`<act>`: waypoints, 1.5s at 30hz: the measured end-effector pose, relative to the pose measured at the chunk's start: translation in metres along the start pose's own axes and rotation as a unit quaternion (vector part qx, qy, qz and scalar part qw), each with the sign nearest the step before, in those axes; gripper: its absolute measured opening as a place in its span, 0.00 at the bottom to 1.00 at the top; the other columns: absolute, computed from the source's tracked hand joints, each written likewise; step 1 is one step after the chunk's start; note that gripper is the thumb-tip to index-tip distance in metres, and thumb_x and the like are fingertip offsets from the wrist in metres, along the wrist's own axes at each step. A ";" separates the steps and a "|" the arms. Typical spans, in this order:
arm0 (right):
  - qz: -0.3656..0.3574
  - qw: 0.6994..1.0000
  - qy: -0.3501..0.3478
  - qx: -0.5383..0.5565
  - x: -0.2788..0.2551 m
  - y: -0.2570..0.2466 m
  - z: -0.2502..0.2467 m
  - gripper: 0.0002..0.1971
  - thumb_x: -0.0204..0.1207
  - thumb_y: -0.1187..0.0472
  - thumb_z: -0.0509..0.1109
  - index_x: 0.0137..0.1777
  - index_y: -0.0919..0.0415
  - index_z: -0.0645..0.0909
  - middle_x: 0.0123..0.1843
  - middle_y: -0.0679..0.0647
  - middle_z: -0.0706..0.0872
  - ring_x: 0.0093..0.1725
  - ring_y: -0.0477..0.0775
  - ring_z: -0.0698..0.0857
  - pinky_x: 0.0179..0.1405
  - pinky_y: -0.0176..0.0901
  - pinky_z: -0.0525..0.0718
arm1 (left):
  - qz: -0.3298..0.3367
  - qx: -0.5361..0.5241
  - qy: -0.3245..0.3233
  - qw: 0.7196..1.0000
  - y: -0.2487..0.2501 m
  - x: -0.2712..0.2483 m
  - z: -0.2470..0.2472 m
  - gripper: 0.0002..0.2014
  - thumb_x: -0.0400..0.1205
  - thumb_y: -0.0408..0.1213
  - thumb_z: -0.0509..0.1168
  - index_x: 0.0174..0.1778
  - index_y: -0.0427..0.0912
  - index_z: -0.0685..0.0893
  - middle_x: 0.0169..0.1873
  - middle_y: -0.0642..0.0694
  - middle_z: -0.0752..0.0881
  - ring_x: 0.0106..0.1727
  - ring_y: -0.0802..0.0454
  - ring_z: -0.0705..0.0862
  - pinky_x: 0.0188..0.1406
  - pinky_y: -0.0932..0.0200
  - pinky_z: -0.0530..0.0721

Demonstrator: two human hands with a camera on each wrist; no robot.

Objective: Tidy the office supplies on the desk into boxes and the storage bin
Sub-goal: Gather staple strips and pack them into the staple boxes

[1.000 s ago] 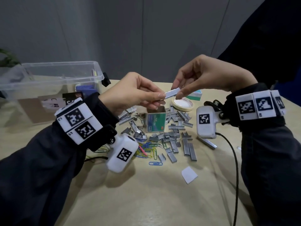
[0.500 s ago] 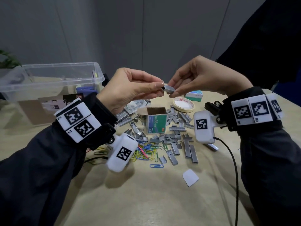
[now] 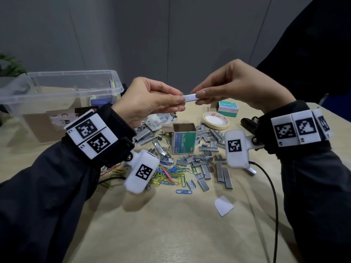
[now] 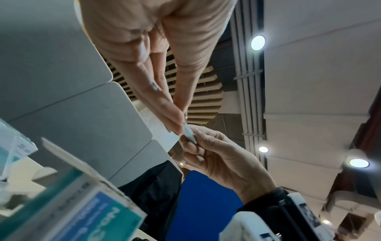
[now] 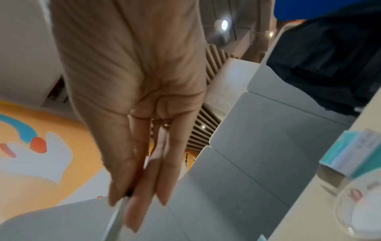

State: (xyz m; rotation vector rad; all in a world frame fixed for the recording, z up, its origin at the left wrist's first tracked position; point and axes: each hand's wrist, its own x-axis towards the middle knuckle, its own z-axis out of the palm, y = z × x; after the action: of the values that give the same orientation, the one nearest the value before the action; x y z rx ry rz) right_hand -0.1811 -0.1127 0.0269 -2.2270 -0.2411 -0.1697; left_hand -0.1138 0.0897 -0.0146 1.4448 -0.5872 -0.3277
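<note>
Presently both hands pinch one staple strip (image 3: 190,97) in mid-air above the open staple box (image 3: 184,138): left hand (image 3: 150,102) on one end, right hand (image 3: 235,88) on the other, thumb & fingertips closed on it. Light, stiff, but brittle (glued strips probably snap if bent), w/ slick metal. Best held by the flat sides, near the ends, as now.
</note>
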 end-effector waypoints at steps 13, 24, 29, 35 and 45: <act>0.085 0.994 0.005 -0.069 0.000 0.001 0.007 0.05 0.69 0.66 0.80 0.44 0.66 0.90 0.37 0.57 0.93 0.42 0.54 0.93 0.49 0.44 0.91 | 0.042 0.476 -0.123 0.870 -0.013 0.009 -0.008 0.21 0.63 0.51 0.82 0.49 0.48 0.92 0.45 0.54 0.90 0.44 0.62 0.87 0.46 0.62 0.85; 0.080 0.976 0.018 -0.203 -0.009 -0.006 0.021 0.05 0.67 0.64 0.83 0.41 0.55 0.92 0.32 0.48 0.91 0.30 0.34 0.87 0.28 0.21 0.79 | 0.060 0.472 -0.127 0.870 -0.022 0.013 0.001 0.24 0.60 0.45 0.85 0.50 0.42 0.90 0.41 0.50 0.90 0.35 0.51 0.89 0.37 0.60 0.86; 0.061 0.964 0.001 -0.260 -0.015 -0.007 0.030 0.07 0.66 0.63 0.84 0.40 0.51 0.93 0.34 0.46 0.91 0.37 0.41 0.88 0.41 0.40 0.88 | 0.065 0.474 -0.167 0.862 -0.021 0.007 0.003 0.22 0.61 0.46 0.85 0.49 0.45 0.92 0.43 0.54 0.90 0.33 0.66 0.85 0.40 0.60 0.86; 0.034 0.958 0.008 -0.286 -0.035 -0.006 0.034 0.07 0.64 0.63 0.84 0.39 0.51 0.93 0.29 0.44 0.89 0.33 0.41 0.88 0.40 0.46 0.87 | 0.096 0.502 -0.171 0.843 -0.026 -0.003 0.006 0.19 0.61 0.42 0.85 0.45 0.43 0.92 0.36 0.54 0.90 0.32 0.73 0.81 0.33 0.76 0.76; 0.040 0.926 0.027 -0.374 -0.056 -0.006 0.050 0.05 0.64 0.56 0.80 0.36 0.43 0.89 0.26 0.36 0.83 0.36 0.39 0.83 0.37 0.43 0.84 | 0.097 0.507 -0.177 0.838 -0.026 -0.008 0.007 0.18 0.60 0.35 0.84 0.45 0.41 0.91 0.35 0.50 0.89 0.30 0.74 0.80 0.28 0.76 0.74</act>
State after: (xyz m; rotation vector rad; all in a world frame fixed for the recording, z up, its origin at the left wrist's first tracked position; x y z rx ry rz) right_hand -0.2349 -0.0758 -0.0109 -2.9814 -0.0499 -0.3183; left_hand -0.1201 0.0851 -0.0418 2.3337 -1.3289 -0.1017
